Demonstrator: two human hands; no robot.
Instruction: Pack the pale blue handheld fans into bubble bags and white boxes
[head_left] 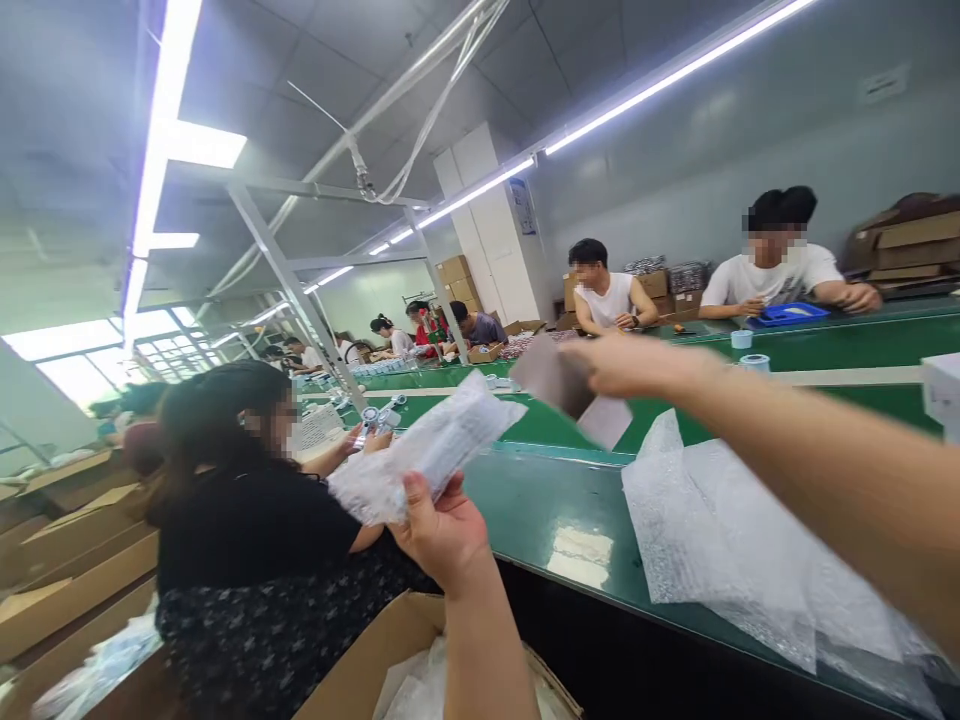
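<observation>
My left hand (442, 525) is closed around the lower edge of a bubble-wrapped package (450, 430), held up in front of the bench. The package is whitish, and what lies inside the wrap cannot be made out. My right hand (600, 365) reaches across from the right, gripping a folded greyish flat piece (551, 375) that looks like card. That piece is blurred by motion and hangs above the green bench, apart from the package. Below my right forearm lie loose bubble-wrap bags (720, 530) on the bench.
A co-worker in black (255, 520) sits close on my left, handling a white device (379, 420). An open carton (375, 660) with white wrapping stands below my left arm. Across the green conveyor (832, 405) sit other people, one beside a blue tray (791, 314).
</observation>
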